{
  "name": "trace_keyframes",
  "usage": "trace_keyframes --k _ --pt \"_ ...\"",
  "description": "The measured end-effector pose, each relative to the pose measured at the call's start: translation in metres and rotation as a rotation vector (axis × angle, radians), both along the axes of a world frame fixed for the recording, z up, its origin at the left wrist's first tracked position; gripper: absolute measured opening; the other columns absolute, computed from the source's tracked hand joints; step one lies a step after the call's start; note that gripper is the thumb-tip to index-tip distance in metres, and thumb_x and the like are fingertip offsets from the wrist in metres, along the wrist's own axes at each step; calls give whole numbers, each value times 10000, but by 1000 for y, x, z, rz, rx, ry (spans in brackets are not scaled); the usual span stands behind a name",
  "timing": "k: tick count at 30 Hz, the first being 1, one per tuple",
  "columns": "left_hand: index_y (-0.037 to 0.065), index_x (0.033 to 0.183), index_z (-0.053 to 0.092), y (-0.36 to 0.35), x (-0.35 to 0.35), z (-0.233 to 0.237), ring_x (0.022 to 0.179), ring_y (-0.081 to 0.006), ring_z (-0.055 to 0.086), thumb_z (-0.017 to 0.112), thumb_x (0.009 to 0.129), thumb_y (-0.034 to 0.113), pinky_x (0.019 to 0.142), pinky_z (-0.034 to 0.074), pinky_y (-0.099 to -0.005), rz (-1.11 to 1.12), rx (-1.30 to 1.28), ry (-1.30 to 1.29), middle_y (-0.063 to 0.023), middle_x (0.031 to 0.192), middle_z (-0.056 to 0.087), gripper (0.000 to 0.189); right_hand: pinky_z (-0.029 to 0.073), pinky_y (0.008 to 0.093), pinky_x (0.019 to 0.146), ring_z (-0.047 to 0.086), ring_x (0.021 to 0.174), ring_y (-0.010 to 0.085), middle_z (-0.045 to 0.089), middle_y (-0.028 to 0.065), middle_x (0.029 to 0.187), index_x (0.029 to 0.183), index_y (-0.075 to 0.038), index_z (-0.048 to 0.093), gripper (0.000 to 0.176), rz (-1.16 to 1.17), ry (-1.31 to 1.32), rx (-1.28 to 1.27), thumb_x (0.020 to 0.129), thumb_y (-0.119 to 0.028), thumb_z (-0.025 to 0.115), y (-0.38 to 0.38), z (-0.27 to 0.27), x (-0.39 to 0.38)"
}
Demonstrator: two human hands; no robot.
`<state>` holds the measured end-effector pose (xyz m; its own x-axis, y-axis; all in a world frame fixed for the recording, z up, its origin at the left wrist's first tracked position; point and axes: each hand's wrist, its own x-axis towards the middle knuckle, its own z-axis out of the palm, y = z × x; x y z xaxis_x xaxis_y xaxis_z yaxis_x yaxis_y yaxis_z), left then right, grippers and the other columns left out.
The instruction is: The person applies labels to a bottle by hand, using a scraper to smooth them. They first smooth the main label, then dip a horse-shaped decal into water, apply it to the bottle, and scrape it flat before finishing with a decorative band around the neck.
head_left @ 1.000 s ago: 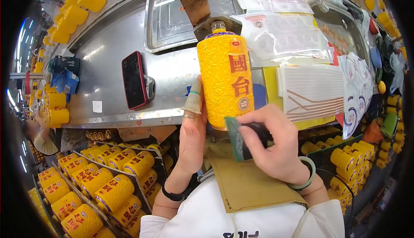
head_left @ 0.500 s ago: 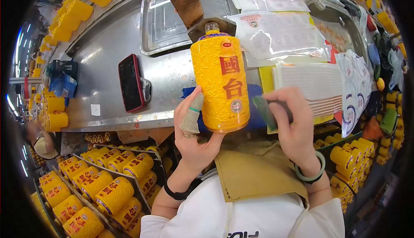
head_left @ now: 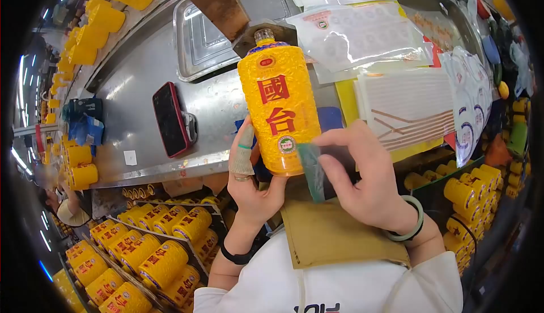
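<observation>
My left hand is wrapped round the lower part of a yellow bottle with large red characters, a finger cot on one finger. The bottle leans, its clear neck at a metal holder. Low on the bottle's front is a small round emblem sticker. Between thumb and fingers, my right hand pinches a flat dark-green piece, like a scraper or pad. Its edge overlaps the bottle's lower right side, right by the emblem.
A phone lies on the metal table, near a metal tray. Sticker sheets and striped strips cover the right side. Crates of yellow bottles stand at lower left, more bottles at right. Another person is at far left.
My right hand has moved left, bringing the green piece from beside the bottle to its lower right edge. The bottle has turned slightly, so its characters face me more.
</observation>
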<state>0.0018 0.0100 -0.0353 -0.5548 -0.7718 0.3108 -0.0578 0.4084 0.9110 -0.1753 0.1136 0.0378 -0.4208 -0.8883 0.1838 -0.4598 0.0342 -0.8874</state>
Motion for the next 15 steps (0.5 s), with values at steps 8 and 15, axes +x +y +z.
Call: trace_keyframes --k 8,15 --pt "-71 1555 339 16 8 12 1398 -362 511 788 811 -75 1119 480 -422 32 -450 -332 -207 1557 414 869 470 332 737 595 801 258 606 132 943 1128 -3 648 154 -198 -72 89 983 -44 622 17 -28 -21" --pt "-50 1435 526 36 -6 13 1420 -360 469 877 750 -46 1112 469 -431 167 -432 -428 -202 1559 354 770 493 324 772 617 827 251 609 118 947 1133 6 651 154 -150 -178 63 990 -39 616 11 -21 -14"
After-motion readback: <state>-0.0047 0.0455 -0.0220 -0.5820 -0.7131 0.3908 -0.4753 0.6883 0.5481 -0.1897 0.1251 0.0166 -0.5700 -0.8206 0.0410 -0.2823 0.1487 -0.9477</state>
